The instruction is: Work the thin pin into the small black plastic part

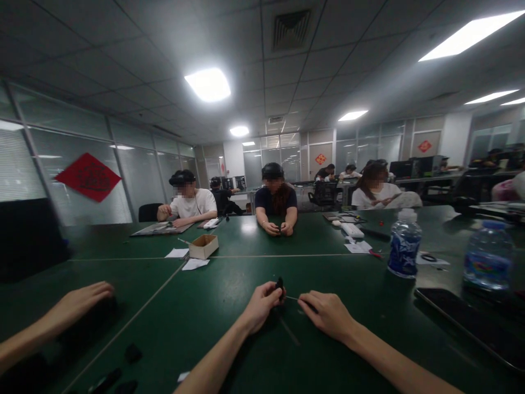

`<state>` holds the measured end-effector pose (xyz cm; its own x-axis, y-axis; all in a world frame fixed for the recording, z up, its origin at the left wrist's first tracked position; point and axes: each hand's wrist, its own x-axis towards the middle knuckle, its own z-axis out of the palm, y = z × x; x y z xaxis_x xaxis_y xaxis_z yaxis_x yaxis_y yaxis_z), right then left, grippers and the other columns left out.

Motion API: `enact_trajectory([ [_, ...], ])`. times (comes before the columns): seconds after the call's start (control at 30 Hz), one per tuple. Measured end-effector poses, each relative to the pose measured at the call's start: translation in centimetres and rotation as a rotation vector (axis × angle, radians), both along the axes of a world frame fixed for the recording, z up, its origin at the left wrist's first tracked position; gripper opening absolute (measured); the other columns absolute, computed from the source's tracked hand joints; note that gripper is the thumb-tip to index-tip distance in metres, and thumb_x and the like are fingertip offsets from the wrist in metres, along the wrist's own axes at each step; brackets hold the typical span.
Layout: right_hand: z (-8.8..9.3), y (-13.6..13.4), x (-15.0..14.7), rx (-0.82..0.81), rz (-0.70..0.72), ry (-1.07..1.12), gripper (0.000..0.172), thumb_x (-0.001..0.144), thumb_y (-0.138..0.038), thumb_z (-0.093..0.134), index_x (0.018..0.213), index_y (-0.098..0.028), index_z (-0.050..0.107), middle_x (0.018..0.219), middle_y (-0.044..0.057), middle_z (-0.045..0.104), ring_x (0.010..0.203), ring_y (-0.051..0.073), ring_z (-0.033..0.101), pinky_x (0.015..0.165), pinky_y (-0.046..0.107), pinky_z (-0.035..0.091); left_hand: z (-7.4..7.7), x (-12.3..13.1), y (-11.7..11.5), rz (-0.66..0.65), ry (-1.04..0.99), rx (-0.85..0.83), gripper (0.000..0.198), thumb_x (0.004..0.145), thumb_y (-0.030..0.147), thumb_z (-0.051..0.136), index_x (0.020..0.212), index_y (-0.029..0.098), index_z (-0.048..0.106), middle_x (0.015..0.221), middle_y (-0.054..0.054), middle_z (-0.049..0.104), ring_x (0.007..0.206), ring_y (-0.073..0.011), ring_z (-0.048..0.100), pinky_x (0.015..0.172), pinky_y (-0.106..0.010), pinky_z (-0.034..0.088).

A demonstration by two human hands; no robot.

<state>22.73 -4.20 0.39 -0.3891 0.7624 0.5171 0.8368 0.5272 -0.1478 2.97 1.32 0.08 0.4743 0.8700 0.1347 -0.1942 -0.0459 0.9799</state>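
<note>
My left hand point(262, 305) is closed round a small black part point(280, 283) just above the green table point(229, 328). A thin wire or pin point(292, 298) runs from that part to my right hand point(326, 313), whose fingers are pinched on it. The two hands are close together at the middle of the view, near the table's front.
Another person's hand point(80, 301) rests on the table at the left, by small black parts point(132, 353). A cardboard box point(203, 245) and paper slips lie mid-table. Two water bottles point(404, 243) and a dark tablet point(471, 325) are at the right. Several people sit across.
</note>
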Motion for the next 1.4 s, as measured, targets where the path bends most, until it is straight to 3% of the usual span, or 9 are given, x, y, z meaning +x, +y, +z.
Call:
enact_trajectory([
  [0.3,-0.2,0.4,0.2,0.008,-0.051,0.1,0.032,0.092,-0.029,0.035,0.096,-0.017,0.065,0.081,0.007,0.066,0.068,0.015,0.061,0.062,0.024,0.048,-0.4,0.2,0.3,-0.029,-0.033,-0.037,0.039,0.07,0.047,0.066,0.082,0.01,0.06,0.077,-0.004,0.058,0.064,-0.0103,0.05,0.063,-0.023,0.038],
  [0.47,-0.3,0.5,0.2,-0.006,-0.056,0.093,0.032,0.091,-0.028,0.036,0.098,-0.015,0.064,0.084,0.007,0.067,0.072,0.017,0.062,0.066,0.027,0.049,-0.6,0.1,0.5,0.007,-0.032,-0.094,0.056,0.07,0.048,0.067,0.111,0.014,0.049,0.07,-0.003,0.06,0.055,-0.0096,0.05,0.058,-0.023,0.037],
  [0.57,-0.3,0.4,0.2,-0.015,-0.033,0.088,0.031,0.091,-0.028,0.037,0.098,-0.015,0.064,0.084,0.007,0.067,0.071,0.016,0.062,0.065,0.026,0.049,-0.5,0.0,0.4,-0.002,-0.033,-0.093,0.059,0.073,0.049,0.063,0.118,0.017,0.044,0.068,-0.001,0.059,0.054,-0.0092,0.049,0.056,-0.023,0.036],
  [0.93,-0.2,0.4,0.3,-0.015,-0.017,0.078,0.03,0.092,-0.029,0.036,0.097,-0.016,0.064,0.083,0.006,0.066,0.07,0.015,0.061,0.064,0.025,0.048,-0.4,0.0,0.5,-0.033,-0.049,-0.111,0.042,0.077,0.047,0.058,0.098,0.011,0.061,0.068,-0.003,0.057,0.058,-0.0097,0.049,0.058,-0.023,0.034],
  [1.27,0.0,0.3,0.2,-0.02,-0.001,0.087,0.028,0.092,-0.026,0.037,0.097,-0.016,0.063,0.081,0.006,0.065,0.068,0.015,0.06,0.062,0.024,0.047,0.3,-0.2,0.0,-0.116,-0.074,-0.104,0.026,0.07,0.022,0.063,0.092,0.009,0.061,0.069,-0.003,0.057,0.056,-0.0085,0.048,0.057,-0.022,0.034],
  [1.4,-0.1,0.4,0.3,-0.016,0.037,0.091,0.028,0.092,-0.028,0.038,0.096,-0.016,0.063,0.079,0.006,0.064,0.069,0.015,0.06,0.063,0.024,0.047,0.4,0.0,-0.2,-0.064,-0.015,-0.062,0.03,0.071,0.034,0.066,0.089,0.01,0.061,0.064,0.0,0.052,0.053,-0.0074,0.044,0.054,-0.022,0.032],
])
